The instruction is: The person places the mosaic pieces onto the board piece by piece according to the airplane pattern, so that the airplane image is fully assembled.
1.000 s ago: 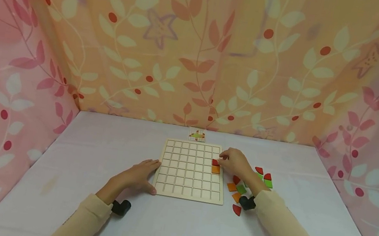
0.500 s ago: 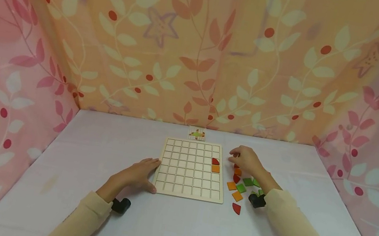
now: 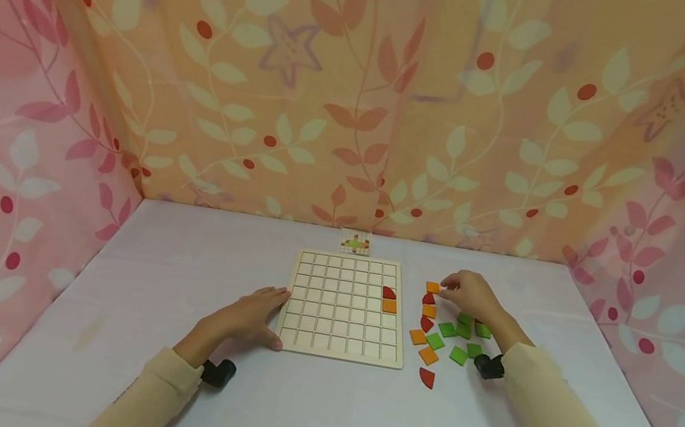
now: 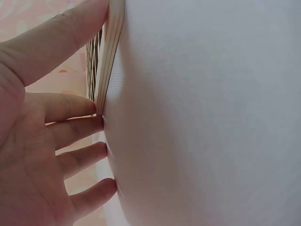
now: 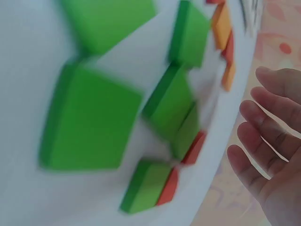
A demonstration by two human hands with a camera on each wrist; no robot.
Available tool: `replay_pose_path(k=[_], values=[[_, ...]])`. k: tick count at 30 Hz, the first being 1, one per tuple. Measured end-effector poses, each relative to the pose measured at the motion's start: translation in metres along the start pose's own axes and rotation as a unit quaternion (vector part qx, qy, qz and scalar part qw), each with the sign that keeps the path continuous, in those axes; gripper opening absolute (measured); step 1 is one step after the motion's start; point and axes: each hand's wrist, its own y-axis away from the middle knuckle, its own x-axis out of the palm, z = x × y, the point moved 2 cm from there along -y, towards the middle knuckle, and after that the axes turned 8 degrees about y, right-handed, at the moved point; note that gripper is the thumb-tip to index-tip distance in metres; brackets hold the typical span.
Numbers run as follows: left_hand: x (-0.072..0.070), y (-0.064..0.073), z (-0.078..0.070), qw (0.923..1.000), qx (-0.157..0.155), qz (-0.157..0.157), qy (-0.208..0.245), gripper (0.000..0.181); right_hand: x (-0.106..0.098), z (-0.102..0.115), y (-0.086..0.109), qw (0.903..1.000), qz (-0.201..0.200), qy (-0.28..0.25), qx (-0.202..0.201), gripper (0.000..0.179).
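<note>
My left hand [image 3: 254, 314] rests against the left edge of a square wooden grid board [image 3: 326, 309]. In the left wrist view its fingers are straight, with thumb and index finger at the board's edge [image 4: 109, 56]. On the board's right side lie a red quarter-circle tile [image 3: 388, 293] and, just below it, an orange square tile [image 3: 390, 305]. My right hand [image 3: 470, 294] hangs over the loose tiles, fingertips close to another orange square tile [image 3: 433, 287]. The right wrist view shows its fingers [image 5: 251, 113] spread and loosely bent, holding nothing.
Several green square tiles [image 3: 458, 355], orange ones [image 3: 428, 355] and red quarter-circles [image 3: 427, 378] lie right of the board. A small pattern card [image 3: 355, 241] lies behind the board. Patterned cloth walls [image 3: 350, 169] enclose the white table [image 3: 308, 419].
My right hand has moved from the red tile at the board's right side rightward to above the loose tiles, uncovering several of them. My left hand has stayed at the board's edge.
</note>
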Motion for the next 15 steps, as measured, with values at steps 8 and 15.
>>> replay_pose_path(k=[8,15], values=[[0.000,-0.001,0.001,1.0000,0.006,0.000,-0.001,0.100,0.001,-0.026,0.008,0.9995,0.014,-0.004,0.028,0.032],[0.001,-0.002,0.001,0.9999,0.010,-0.002,-0.001,0.100,0.000,-0.041,0.013,0.9987,0.022,0.010,0.045,0.030]])
